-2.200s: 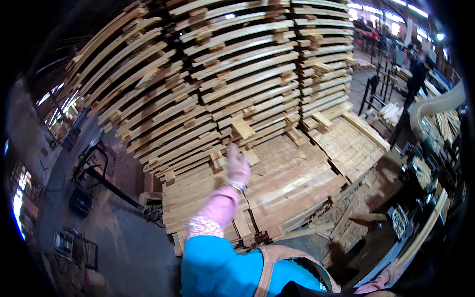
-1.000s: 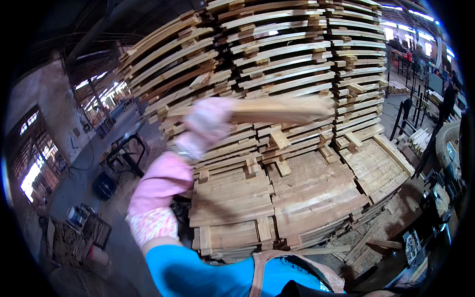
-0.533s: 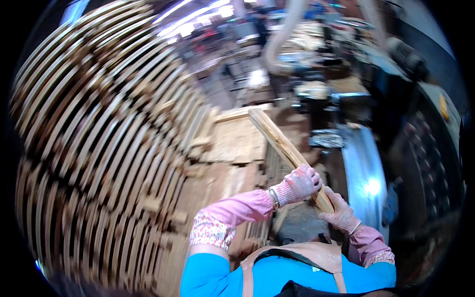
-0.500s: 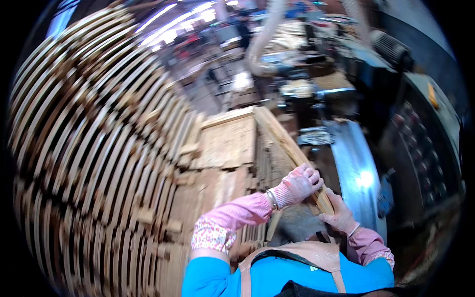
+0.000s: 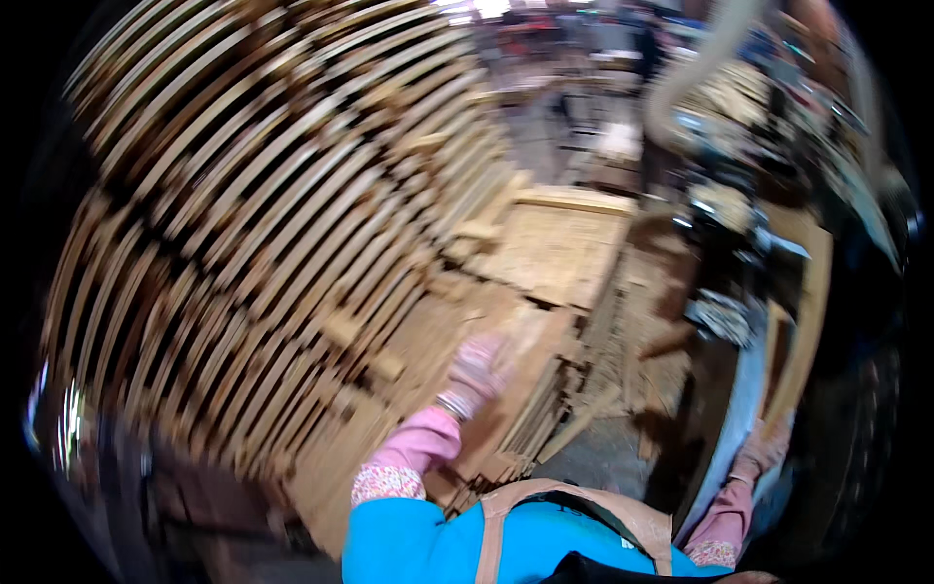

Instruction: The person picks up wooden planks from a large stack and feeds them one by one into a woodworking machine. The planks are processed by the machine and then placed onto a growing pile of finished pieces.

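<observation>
My left hand (image 5: 479,366), in a pale pink work glove, is over the flat wooden boards (image 5: 520,360) in front of me. Motion blurs its fingers, and no piece of wood shows in it. Out to the right, my right hand (image 5: 762,450), gloved too, is closed around the near end of a long wooden strip (image 5: 819,302). A shorter-looking strip (image 5: 773,346) lies alongside it, just above the same hand. Both strips are over the shiny metal machine bed (image 5: 744,394).
Stacked wooden strips (image 5: 282,234) form a tall wall on the left. Farther ahead lies a light wooden panel (image 5: 559,248) with a raised back edge. Wood scraps (image 5: 662,399) litter the area between stack and machine. A pale hose (image 5: 671,92) hangs at the back right.
My left hand has let go of the wooden strip and moved left over the boards. My right hand has carried the wood to the right. The view has swung left.
</observation>
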`<state>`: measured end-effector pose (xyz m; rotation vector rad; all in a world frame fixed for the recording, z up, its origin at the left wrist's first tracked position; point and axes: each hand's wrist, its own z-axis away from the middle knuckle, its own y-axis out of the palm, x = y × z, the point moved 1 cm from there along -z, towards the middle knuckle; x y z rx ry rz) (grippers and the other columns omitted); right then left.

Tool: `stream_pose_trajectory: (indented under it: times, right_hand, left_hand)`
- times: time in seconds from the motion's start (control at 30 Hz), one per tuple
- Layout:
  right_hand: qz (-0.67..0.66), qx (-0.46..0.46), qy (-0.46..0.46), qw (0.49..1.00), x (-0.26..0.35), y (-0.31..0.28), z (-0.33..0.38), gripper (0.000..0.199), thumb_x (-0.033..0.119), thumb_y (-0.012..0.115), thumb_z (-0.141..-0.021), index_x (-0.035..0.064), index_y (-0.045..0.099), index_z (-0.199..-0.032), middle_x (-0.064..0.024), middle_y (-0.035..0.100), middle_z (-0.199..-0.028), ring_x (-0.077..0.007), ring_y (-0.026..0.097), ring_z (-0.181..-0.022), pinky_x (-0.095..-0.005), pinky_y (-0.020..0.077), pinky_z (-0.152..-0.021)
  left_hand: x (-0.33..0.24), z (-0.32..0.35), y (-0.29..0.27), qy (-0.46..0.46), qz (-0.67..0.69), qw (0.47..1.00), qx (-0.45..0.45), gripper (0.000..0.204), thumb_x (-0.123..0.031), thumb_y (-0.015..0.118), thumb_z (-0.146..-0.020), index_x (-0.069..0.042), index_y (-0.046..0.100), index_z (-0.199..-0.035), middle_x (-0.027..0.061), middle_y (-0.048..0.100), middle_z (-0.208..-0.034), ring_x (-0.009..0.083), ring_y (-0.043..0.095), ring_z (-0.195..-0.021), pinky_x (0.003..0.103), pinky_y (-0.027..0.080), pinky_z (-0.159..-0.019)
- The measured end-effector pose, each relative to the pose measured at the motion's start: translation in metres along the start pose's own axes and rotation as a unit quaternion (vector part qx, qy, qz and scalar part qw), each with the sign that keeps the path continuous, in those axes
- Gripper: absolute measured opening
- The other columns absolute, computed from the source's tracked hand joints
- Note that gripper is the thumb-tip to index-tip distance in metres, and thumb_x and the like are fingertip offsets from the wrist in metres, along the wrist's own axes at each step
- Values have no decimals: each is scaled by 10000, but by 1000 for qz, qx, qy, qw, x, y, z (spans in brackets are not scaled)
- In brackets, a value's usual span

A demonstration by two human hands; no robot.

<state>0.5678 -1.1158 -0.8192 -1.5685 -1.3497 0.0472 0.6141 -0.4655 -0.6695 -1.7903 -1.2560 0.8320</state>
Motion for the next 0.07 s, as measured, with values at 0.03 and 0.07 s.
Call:
stream_pose_trajectory:
  times: [0.03, 0.07]
  right_hand:
    - [1, 87, 80, 993, 41, 9, -32, 766, 298, 797, -854, 77, 520, -1534, -208, 572, -1497, -391, 525, -1392, -464, 413, -1174]
    - [-25, 118, 36, 992, 54, 25, -47, 766, 298, 797, -854, 77, 520, -1534, -208, 572, -1497, -391, 525, -1392, -464, 413, -1174]
  left_hand:
    - [26, 21, -38, -150, 72, 984, -67, 610, -288, 788, -868, -30, 610, -1391, 179, 669, -1340, 370, 632, -1248, 464, 459, -1144]
    - [56, 42, -85, -290, 144, 936, -142, 624, -261, 808, -863, 7, 610, -1391, 196, 685, -1311, 362, 640, -1246, 447, 468, -1144]
